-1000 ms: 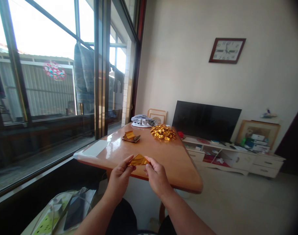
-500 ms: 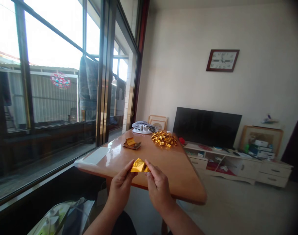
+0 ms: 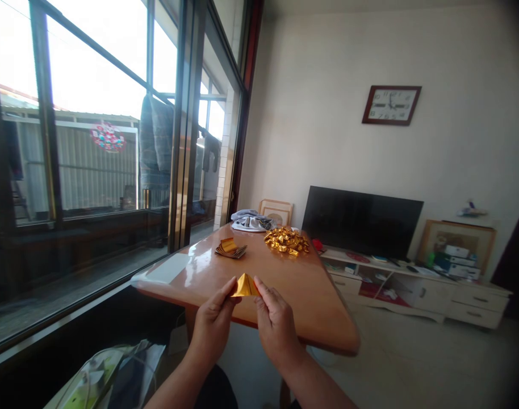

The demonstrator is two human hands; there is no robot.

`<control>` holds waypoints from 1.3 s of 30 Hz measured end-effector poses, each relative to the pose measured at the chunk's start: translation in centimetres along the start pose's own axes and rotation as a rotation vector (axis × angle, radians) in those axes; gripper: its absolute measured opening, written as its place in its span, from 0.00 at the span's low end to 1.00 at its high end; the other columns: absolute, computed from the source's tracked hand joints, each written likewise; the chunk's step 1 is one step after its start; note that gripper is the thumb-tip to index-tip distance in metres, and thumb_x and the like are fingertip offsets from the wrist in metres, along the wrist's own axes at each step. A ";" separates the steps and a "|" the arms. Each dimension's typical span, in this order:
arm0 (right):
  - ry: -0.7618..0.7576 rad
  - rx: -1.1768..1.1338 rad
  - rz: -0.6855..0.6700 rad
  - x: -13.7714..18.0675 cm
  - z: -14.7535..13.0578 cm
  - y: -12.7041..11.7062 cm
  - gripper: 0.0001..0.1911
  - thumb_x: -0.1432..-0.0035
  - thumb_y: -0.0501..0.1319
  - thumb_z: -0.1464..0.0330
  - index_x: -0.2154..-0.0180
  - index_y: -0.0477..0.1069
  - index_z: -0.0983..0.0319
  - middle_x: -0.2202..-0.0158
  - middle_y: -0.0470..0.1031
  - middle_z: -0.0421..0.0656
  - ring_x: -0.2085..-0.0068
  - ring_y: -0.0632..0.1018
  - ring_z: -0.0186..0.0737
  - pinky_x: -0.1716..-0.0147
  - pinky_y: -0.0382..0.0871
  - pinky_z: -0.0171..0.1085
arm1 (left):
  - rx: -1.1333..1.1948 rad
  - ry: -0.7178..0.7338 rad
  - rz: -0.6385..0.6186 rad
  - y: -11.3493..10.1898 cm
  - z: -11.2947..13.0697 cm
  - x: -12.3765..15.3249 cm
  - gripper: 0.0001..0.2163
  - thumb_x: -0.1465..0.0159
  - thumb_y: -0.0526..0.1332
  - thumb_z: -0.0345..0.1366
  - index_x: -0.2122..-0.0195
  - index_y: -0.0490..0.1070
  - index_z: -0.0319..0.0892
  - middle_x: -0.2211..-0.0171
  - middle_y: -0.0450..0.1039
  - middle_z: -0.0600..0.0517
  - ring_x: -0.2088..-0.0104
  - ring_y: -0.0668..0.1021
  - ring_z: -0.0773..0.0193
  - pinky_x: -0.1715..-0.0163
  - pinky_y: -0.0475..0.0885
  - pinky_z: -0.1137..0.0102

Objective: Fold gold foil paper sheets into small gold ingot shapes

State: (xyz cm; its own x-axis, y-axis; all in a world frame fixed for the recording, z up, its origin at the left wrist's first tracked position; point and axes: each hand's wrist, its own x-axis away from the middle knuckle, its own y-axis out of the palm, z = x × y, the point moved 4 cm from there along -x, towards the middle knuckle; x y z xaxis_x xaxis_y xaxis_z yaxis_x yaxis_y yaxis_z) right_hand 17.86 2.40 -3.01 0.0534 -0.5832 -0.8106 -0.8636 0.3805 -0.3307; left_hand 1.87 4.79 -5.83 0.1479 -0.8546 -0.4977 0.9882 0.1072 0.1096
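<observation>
A small piece of shiny gold foil paper, folded to a peak in the middle, is stretched between my two hands above the near part of the table. My left hand pinches its left end between thumb and fingers. Its right end is gripped the same way by my right hand. Farther off on the table lies a stack of flat gold paper sheets, its top sheets curling up. Behind it to the right sits a heap of folded gold paper pieces.
The brown glossy table reaches away toward the wall. Folded cloth lies at its far end, and a white sheet at its left edge. A bag stands low at left. A television rests on a cabinet at right.
The gold foil paper has gone from a flatter, creased shape to a pointed peak between my hands. Both hands keep their hold and have barely shifted.
</observation>
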 end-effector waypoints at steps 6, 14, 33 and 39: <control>0.011 0.010 -0.039 0.2 0.5 0.3 0.26 0.35 0.52 0.74 0.38 0.68 0.58 0.45 0.76 0.51 0.46 0.78 0.47 0.44 0.72 0.46 | -0.050 0.004 -0.012 0.0 0.1 0.0 0.22 0.39 0.66 0.41 0.43 0.74 0.46 0.45 0.76 0.46 0.49 0.80 0.51 0.46 0.74 0.57; 0.045 -0.002 -0.038 0.2 0.7 0.3 0.25 0.35 0.53 0.73 0.39 0.70 0.58 0.45 0.76 0.51 0.46 0.78 0.47 0.44 0.72 0.46 | -0.091 -0.057 -0.021 0.0 -0.1 -0.1 0.23 0.40 0.65 0.42 0.43 0.75 0.43 0.50 0.80 0.45 0.56 0.82 0.52 0.49 0.75 0.57; 0.268 -0.044 -0.082 0.4 2.7 0.7 0.22 0.38 0.54 0.72 0.44 0.75 0.63 0.50 0.80 0.51 0.50 0.80 0.49 0.47 0.72 0.46 | -0.033 -0.168 -0.072 -0.1 -2.4 -0.3 0.15 0.41 0.66 0.43 0.58 0.75 0.39 0.64 0.82 0.46 0.63 0.82 0.56 0.63 0.73 0.67; 0.298 0.012 -0.128 0.4 3.0 0.9 0.23 0.38 0.53 0.73 0.44 0.75 0.67 0.53 0.81 0.53 0.53 0.80 0.49 0.48 0.72 0.46 | -0.110 -0.167 -0.078 -0.3 -3.2 -0.4 0.17 0.41 0.65 0.44 0.56 0.78 0.38 0.64 0.82 0.46 0.62 0.81 0.55 0.62 0.73 0.67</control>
State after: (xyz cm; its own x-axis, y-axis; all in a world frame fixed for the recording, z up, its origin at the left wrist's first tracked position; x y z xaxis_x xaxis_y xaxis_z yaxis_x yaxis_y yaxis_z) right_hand 18.58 4.63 -5.10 0.0103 -0.8106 -0.5855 -0.8535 0.2979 -0.4274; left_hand 1.66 6.70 -8.39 0.0715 -0.9339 -0.3504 0.9962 0.0847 -0.0225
